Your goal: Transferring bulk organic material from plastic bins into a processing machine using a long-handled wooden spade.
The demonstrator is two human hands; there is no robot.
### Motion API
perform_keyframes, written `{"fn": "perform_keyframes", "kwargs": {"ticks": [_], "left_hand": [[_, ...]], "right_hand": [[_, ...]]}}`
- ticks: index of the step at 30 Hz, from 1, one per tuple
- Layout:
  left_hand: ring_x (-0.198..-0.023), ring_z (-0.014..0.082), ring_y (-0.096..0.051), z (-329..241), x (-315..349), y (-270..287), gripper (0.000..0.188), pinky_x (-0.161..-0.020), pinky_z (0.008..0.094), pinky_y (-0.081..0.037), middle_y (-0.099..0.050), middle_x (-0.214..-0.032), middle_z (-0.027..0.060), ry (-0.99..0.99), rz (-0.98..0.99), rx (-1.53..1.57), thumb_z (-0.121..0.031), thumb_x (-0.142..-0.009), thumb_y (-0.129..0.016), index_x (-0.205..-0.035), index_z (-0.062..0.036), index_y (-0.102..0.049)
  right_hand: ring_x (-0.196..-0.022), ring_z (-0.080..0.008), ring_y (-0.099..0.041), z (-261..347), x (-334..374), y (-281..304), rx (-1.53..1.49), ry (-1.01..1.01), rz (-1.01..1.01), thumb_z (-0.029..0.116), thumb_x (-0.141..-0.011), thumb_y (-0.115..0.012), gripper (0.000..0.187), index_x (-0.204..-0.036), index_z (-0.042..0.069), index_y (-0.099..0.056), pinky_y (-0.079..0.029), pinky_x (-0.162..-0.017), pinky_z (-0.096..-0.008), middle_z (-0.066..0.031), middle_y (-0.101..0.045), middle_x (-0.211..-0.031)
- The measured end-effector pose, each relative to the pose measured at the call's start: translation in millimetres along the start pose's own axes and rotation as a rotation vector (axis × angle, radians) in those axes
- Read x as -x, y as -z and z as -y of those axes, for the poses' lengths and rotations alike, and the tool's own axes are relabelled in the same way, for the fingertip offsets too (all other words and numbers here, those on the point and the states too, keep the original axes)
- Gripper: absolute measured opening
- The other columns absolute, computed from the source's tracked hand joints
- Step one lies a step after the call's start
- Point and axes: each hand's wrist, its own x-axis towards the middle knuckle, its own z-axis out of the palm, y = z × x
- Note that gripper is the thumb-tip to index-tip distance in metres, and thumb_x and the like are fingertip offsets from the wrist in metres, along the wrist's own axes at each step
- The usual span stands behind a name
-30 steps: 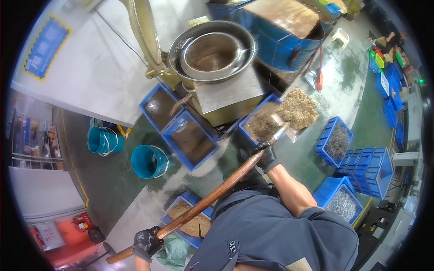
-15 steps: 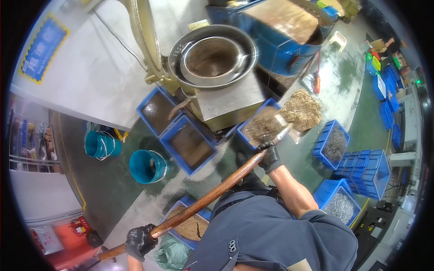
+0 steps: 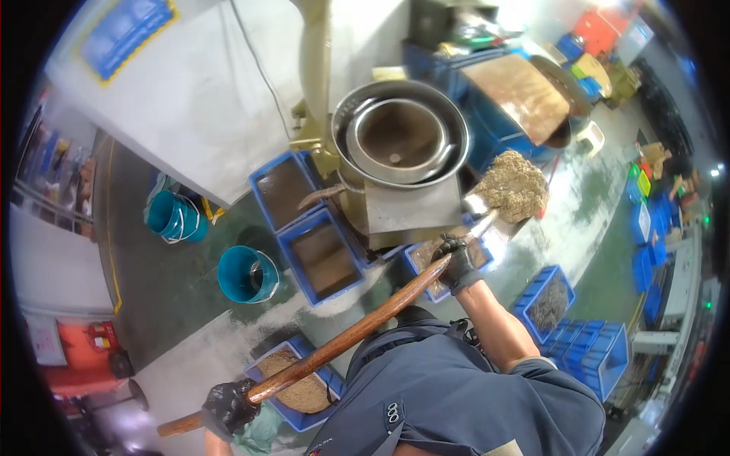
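Bright, even light fills the workshop. Glare washes out the white wall (image 3: 228,91) at eleven o'clock and the wet floor (image 3: 578,205) at three o'clock. Shadows are soft. The fisheye bends straight edges toward the rim, beyond which a black border closes in. Focus is mostly sharp; the rim softens.

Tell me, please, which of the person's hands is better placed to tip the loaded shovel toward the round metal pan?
Probably the right hand: it grips the shovel shaft close behind the loaded blade, beside the metal pan. The left hand holds the far handle end, better for steadying.
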Motion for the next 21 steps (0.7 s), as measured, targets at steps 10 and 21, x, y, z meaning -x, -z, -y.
{"fn": "perform_keyframes", "kwargs": {"ticks": [10, 21], "left_hand": [[-0.063, 0.0031, -0.056, -23.0, -21.0, -112.2, 0.033, -0.054, 0.0227, -0.047, -0.065, -0.076, -0.0023, 0.37, 0.479, 1.154, -0.02, -0.081, -0.073, -0.11, -0.0078, -0.064], [-0.067, 0.0143, -0.059, -82.7, -29.4, -99.3, 0.041, -0.057, 0.0289, -0.047, -0.061, -0.078, 0.0024, 0.355, 0.566, 1.619, -0.016, -0.081, -0.073, -0.117, -0.0022, -0.057]], "right_hand": [[-0.056, -0.0168, -0.05, -4.8, -111.5, -71.3, 0.385, -0.035, 0.157, 0.023, -0.091, -0.051, 0.018, -0.074, 0.015, -0.053, -0.043, -0.052, -0.0307, -0.0006, -0.05, -0.062], [-0.052, -0.0193, -0.051, -60.7, -201.7, -84.9, 0.455, -0.205, 0.218, 0.021, -0.09, -0.052, 0.01, -0.084, 0.013, -0.054, -0.046, -0.05, -0.0316, -0.0043, -0.051, -0.062]]}}
